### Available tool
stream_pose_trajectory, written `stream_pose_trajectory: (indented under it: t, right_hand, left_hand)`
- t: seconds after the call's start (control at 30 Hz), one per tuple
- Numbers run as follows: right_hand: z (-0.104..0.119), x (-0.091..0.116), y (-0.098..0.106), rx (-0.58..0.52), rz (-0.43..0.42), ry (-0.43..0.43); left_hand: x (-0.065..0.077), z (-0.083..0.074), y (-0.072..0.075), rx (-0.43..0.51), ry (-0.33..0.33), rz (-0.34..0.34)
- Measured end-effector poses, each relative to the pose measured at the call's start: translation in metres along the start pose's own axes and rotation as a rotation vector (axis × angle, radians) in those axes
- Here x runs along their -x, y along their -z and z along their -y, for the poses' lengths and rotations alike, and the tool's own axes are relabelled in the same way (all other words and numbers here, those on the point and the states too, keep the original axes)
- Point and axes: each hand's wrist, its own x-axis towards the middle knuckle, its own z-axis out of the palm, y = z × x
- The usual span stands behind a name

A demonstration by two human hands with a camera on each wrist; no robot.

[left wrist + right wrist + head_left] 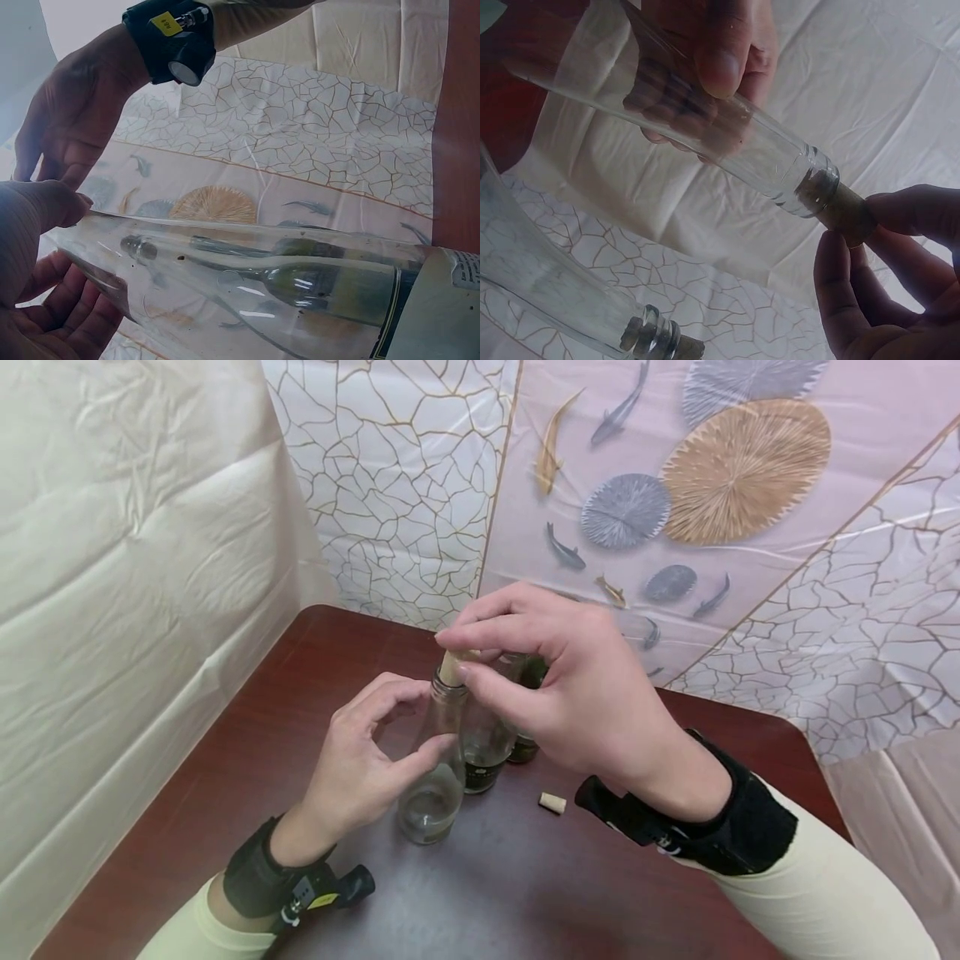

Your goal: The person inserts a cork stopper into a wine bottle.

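A clear glass bottle (431, 806) stands on the table. My left hand (360, 760) grips it below the neck, thumb on the near side and fingers behind the glass. Above it, my right hand (585, 693) pinches a cork (847, 214) between thumb and fingers. The cork's lower end sits inside the bottle mouth; its upper part sticks out, as the right wrist view shows. Through the glass in the left wrist view, other bottles appear, one of them green (300, 281).
Just behind stands a second clear bottle (491, 739) with a cork (690, 348) in its mouth. A green bottle (534, 672) is farther back, partly hidden by my right hand. One loose cork (552, 802) lies on the dark red table (487, 893). Patterned sheets hang behind.
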Motion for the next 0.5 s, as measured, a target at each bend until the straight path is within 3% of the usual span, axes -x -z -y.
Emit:
stream_pose_trajectory:
  t: [0.37,0.5]
  right_hand:
    - [-0.02,0.003,-0.009,0.098,-0.03,0.167]
    - [-0.017,0.002,-0.007,0.106,-0.017,0.17]
  left_hand:
    - [0.0,0.002,-0.001,0.015,-0.01,-0.004]
    - [0.0,0.003,-0.001,0.014,-0.013,-0.005]
